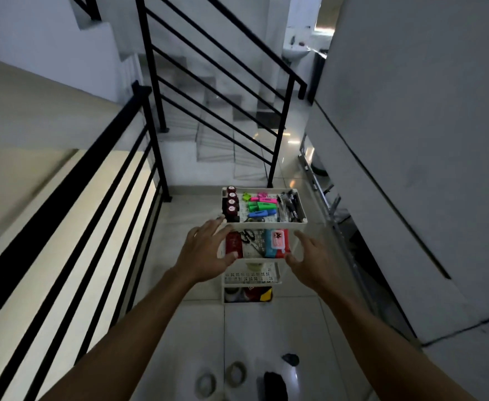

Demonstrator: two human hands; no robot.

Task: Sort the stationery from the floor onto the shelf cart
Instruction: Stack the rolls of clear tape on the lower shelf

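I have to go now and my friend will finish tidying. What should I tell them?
Left hand and right hand: both open, holding nothing, reaching toward the shelf cart.
Done: top tray holds highlighters, pens and a row of dark bottles; scissors lie on the second shelf.
Left: two tape rolls and dark items remain on the floor.

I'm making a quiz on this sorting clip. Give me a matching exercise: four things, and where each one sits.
Things:
1. highlighters
2. scissors
3. tape rolls
4. pens

Places:
A. floor tiles, near the camera
B. second tier of the shelf cart
C. right end of the top tray
D. middle of the top tray

Pairs: 1-D, 2-B, 3-A, 4-C
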